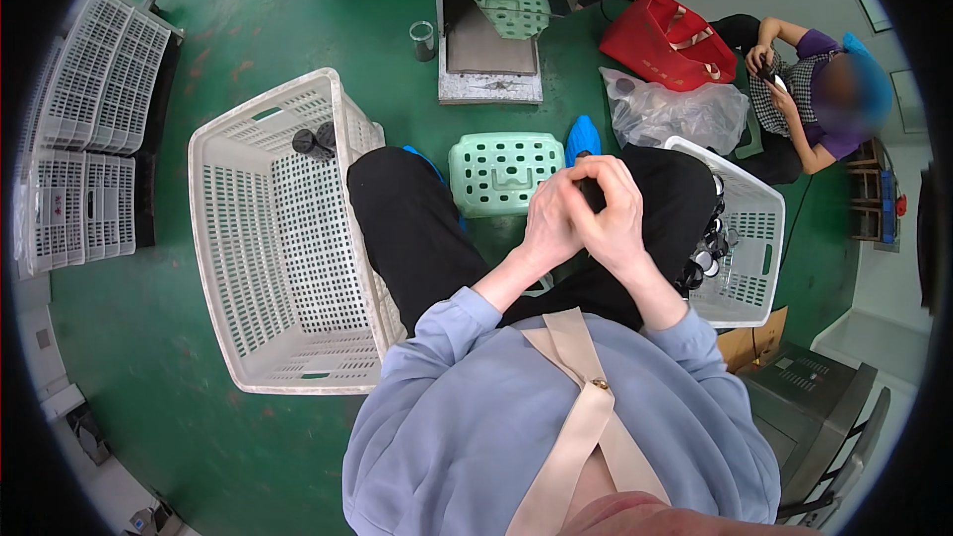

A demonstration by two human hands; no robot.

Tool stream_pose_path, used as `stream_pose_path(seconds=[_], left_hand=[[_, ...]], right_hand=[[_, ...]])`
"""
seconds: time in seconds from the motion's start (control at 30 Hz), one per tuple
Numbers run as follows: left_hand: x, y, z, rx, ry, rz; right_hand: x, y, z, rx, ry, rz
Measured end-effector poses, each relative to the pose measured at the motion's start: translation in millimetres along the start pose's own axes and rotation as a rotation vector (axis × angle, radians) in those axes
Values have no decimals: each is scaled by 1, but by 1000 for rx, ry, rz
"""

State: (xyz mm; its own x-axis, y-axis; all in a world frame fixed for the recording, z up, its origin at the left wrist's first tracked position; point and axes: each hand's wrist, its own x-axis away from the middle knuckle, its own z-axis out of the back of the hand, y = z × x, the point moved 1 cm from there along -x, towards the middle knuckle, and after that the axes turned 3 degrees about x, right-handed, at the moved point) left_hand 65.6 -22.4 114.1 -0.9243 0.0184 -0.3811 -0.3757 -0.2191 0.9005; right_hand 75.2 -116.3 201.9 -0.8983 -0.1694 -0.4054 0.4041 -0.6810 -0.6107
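Observation:
My left hand [548,220] and my right hand [613,216] meet in front of my knees, fingers curled and closed together. Something dark shows between them, mostly covered by the fingers, and I cannot make out its kind. By my right leg stands a white plastic crate [756,263] with several black pieces [707,250] in it, some with pale round ends. To my left, a larger white perforated crate [204,238] holds a few dark cylindrical pieces [314,142] near its far right corner.
A pale green plastic stool [506,201] stands ahead, before a platform scale [489,89] and a clear cup [422,40]. A red bag [655,40] and a clear plastic bag [680,117] lie far right, beside a seated person [829,109]. White crates [94,89] are stacked far left.

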Motion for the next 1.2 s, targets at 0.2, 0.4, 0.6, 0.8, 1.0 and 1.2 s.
stream_pose_path(seconds=[0.2, 0.4, 0.6, 0.8, 1.0, 1.2], left_hand=[[-9, 8, 13, 477, -380, 98], [1, -16, -7, 64, 50, 49], [-3, -7, 11, 543, -385, 91], [8, 8, -1, 580, -234, 112], [10, 8, 4, 445, -145, 178], [8, 3, 14, 275, -186, 283]], right_hand=[[-21, 5, 36, -171, -314, 314], [-13, 7, -11, 59, 33, 100], [-24, 1, 30, -244, -374, 304], [1, 10, 20, -189, -225, 94], [0, -2, 5, -164, -144, 62], [-11, -8, -5, -123, -190, 98]])
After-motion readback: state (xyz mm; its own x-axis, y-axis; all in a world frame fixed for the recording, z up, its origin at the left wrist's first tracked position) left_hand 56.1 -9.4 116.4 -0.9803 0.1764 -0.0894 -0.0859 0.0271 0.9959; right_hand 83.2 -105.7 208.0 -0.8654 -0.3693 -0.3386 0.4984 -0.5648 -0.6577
